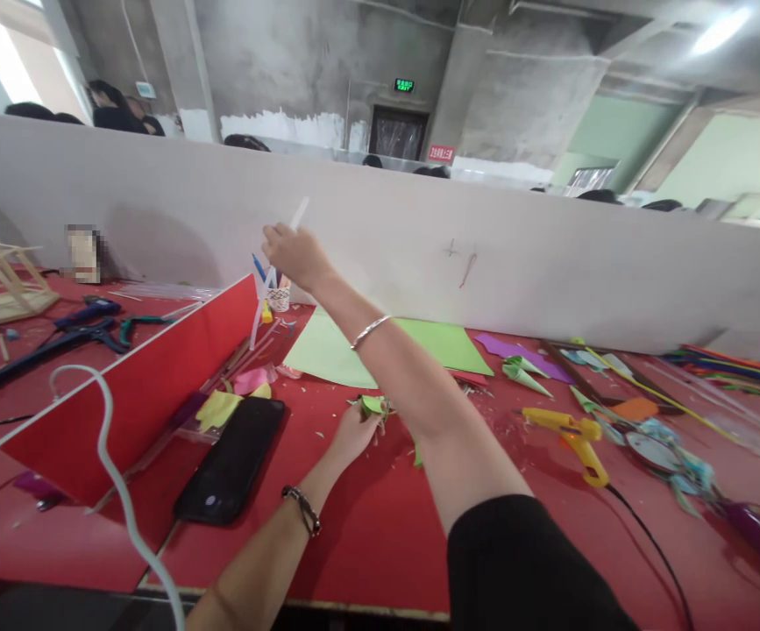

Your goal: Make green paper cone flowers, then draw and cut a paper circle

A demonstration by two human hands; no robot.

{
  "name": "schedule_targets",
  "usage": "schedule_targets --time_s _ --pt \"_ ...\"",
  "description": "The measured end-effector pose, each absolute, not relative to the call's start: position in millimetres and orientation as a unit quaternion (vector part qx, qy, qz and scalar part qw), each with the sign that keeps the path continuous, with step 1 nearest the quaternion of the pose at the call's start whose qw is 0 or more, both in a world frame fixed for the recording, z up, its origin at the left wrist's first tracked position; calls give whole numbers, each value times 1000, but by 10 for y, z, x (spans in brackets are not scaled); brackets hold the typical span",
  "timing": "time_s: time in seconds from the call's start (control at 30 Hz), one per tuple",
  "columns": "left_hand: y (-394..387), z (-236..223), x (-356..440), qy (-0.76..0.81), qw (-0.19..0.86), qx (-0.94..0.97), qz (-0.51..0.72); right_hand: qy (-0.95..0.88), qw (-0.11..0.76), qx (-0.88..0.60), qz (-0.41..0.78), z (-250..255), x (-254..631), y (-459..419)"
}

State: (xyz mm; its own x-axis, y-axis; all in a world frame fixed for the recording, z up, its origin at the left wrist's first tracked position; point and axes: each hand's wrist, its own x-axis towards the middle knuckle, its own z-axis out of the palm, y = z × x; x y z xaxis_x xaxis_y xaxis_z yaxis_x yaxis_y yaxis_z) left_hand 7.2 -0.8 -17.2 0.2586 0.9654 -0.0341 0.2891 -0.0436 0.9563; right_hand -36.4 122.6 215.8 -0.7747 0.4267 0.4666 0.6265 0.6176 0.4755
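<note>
My right hand [297,254] stretches across to the upper left, raised above the pen cup. Its fingers are closed around a long translucent white stick [301,213] that looks like a glue stick, slanting down towards the table. Low over the red tabletop, my left hand [357,434] pinches a small bright green paper piece [372,405]; my right forearm partly covers the area beside it. Behind lie light green paper sheets [330,350]. A yellow glue gun [567,429] rests to the right, its cord running to the front edge.
A black phone [231,460] lies left of my left hand. Beyond it stands a red divider board [156,377], with a white cable [107,429] curving in front. A patterned pen cup [279,298] stands by the white partition [366,237]. Rolled paper cones [524,372] and scraps lie right.
</note>
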Motion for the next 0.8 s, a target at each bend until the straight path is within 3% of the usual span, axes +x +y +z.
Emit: schedule_targets --time_s 0.13,0.27,0.4,0.53,0.67,0.8 --pt "-11 -179 106 485 514 592 386 -847 216 -376 -307 2535 478 984" --pt "-5 -208 63 470 521 591 399 -797 331 -453 -223 2530 1685 580" --pt "-14 -252 37 487 473 625 386 -692 505 -516 -10 2099 2820 41" --pt "-72 -222 49 493 376 688 377 -501 693 -513 72 1449 3573 -472" --pt "-141 -83 21 586 228 700 339 -399 762 -508 48 853 3950 -796" --pt "-206 79 -78 715 91 638 272 -373 749 -546 36 490 4057 -941"
